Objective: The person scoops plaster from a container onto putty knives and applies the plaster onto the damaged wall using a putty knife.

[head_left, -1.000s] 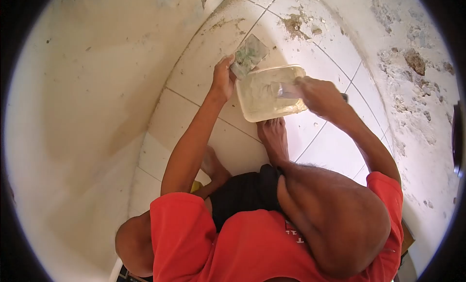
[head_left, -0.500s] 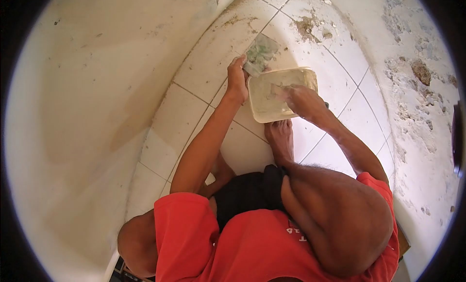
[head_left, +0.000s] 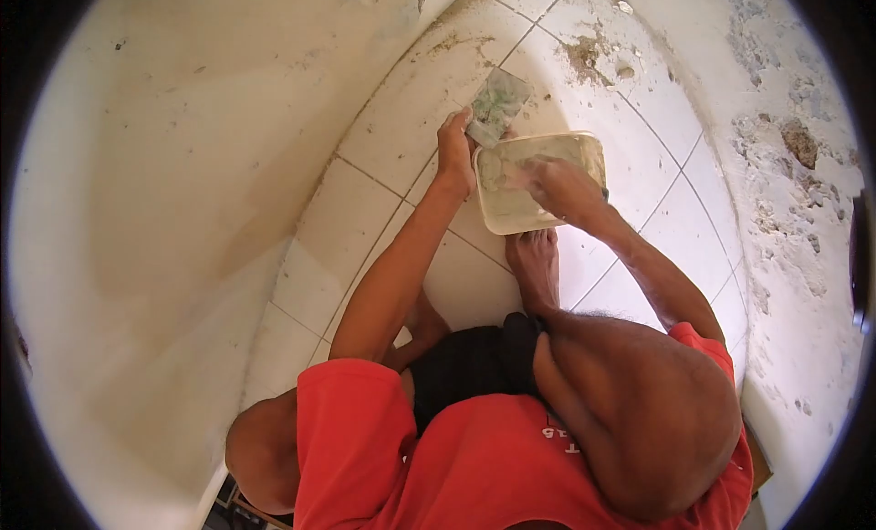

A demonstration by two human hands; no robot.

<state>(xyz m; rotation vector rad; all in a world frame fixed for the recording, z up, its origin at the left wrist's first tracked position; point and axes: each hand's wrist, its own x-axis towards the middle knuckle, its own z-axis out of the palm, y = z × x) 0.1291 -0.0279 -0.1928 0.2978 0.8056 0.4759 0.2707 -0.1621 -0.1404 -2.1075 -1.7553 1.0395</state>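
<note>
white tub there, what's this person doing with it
A person crouches over a tiled floor. Their left hand holds a flat, smeared plate by the far left corner of the tub. Their right hand is over the tub's opening, fingers toward the pale contents; anything in its grip is too blurred to name.

The right hand blurs over the tub — whatever its fingers grip is too smeared to tell; the left hand's fingers slip partly behind the greenish flat piece; the red shirt runs off the bottom edge — its lettering partly hidden.
</note>
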